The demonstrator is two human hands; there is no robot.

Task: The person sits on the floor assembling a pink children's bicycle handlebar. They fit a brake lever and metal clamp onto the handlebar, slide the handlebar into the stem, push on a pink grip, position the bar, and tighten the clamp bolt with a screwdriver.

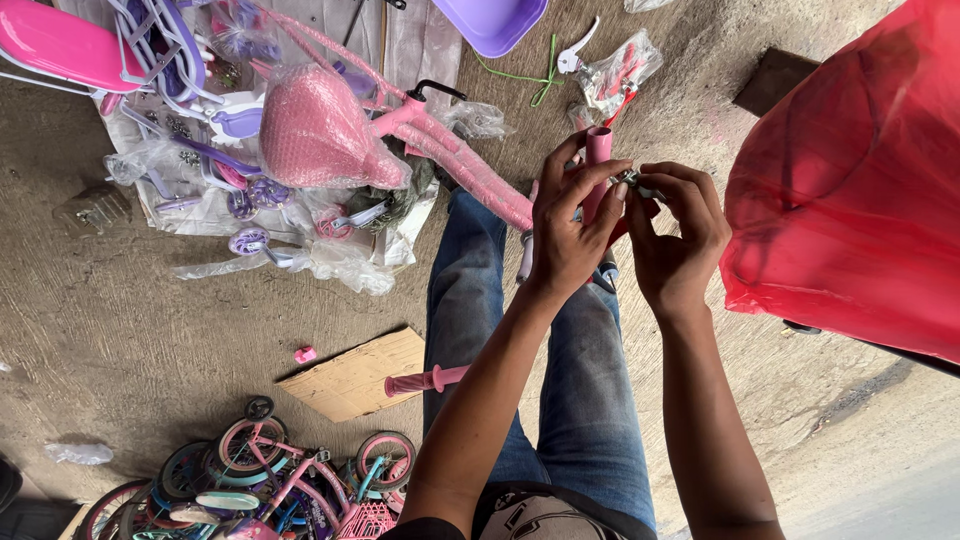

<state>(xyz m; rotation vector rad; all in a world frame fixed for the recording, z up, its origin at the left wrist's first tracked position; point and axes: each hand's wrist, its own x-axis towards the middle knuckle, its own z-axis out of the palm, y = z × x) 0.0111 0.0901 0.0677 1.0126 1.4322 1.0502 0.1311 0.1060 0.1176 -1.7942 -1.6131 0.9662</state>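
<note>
Above the denim-clad knees, the left hand [568, 232] wraps its fingers [585, 185] round a smooth pink tube [598, 150] while the right hand [676, 235] pinches a small metal fitting [632, 181] beside it, with a bubble-wrapped pink frame [460, 160] left and glossy red plastic [850, 180] right.

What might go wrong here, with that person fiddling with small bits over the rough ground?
1. The right hand pinches a small metal part by the fingertips alone; if dropped, it might be hard to find on the rough ground.
2. The left hand holds the pink tube unsupported in the air, so it may twist or slip.
3. Loose plastic wrapping lies near the jeans-clad legs; a foot might catch it.
</note>
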